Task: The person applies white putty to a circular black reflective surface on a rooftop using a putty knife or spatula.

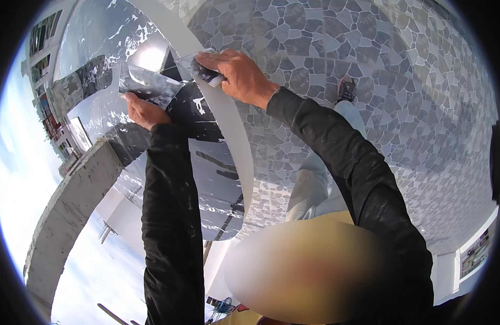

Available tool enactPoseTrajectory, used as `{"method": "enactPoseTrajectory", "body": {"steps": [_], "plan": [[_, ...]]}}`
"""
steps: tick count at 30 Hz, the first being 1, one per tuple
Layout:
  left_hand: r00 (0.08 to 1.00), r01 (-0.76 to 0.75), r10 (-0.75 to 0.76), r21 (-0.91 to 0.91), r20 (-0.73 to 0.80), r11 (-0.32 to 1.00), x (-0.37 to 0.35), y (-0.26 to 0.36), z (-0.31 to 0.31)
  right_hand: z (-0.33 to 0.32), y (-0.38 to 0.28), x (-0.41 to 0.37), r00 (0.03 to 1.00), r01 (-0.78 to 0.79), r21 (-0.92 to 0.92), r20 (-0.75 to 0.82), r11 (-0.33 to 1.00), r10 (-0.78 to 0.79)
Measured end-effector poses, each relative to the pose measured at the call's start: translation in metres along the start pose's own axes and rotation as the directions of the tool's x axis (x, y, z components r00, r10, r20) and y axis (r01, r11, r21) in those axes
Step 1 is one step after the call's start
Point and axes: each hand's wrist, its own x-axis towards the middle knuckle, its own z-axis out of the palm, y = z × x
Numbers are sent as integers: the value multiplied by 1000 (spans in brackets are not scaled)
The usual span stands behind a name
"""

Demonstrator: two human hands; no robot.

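Observation:
My left hand (146, 111) grips a wide, flat, shiny metal blade (150, 86) by its near edge, the thumb lying on its face. A pale smear runs along that blade. My right hand (244, 78) is closed on a second shiny metal blade (201, 67), fingers over its far side; whitish material shows on its lower corner. The two blades come close together, their edges overlapping in this view. Both are above a dark glossy surface (206, 162) streaked with white, near its white curved border (236, 146).
A rough concrete ledge (76, 200) curves along the left, with sky and buildings past it. Stone-patterned floor tiles (396, 108) spread out to the right, where a shoe (346, 89) stands. Blue tangled material (224, 306) lies at the bottom.

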Motion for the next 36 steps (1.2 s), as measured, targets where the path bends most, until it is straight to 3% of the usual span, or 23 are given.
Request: {"method": "enactPoseTrajectory", "body": {"steps": [8,9,11,12,14,17,19,26,28,32,36], "plan": [[999,30,-30,-5,16,1000,3,-4,-1,-18,-20,-61,994,-69,2,90,998,69],[1000,23,-23,-10,12,1000,3,-3,1,-23,-18,-47,995,-61,1,85,998,60],[1000,1,0,34,-14,999,1,-1,0,-32,-2,-14,977,-207,-2,56,978,207],[1000,-20,20,30,6,999,0,-2,-1,-25,13,10,988,-122,21,-98,992,123],[1000,-22,21,19,8,1000,3,-9,-2,-23,22,67,989,-74,-63,-132,995,65],[1000,-26,26,5,-4,1000,1,-2,1,-4,39,127,989,-70,-70,-132,995,60],[1000,-14,13,-65,-15,998,0,-1,3,-5,38,147,992,-123,-51,4,991,123],[1000,-26,26,-21,0,999,3,-6,-1,3,32,118,989,-121,-26,86,992,123],[1000,-27,26,-56,-18,998,2,-6,1,5,30,94,997,-73,54,25,996,72],[1000,13,-13,14,3,1000,4,-12,-3,-13,20,53,998,-33,69,60,997,29],[1000,15,-16,34,10,999,4,-10,-3,-19,42,64,999,-13,92,39,996,10]]}}
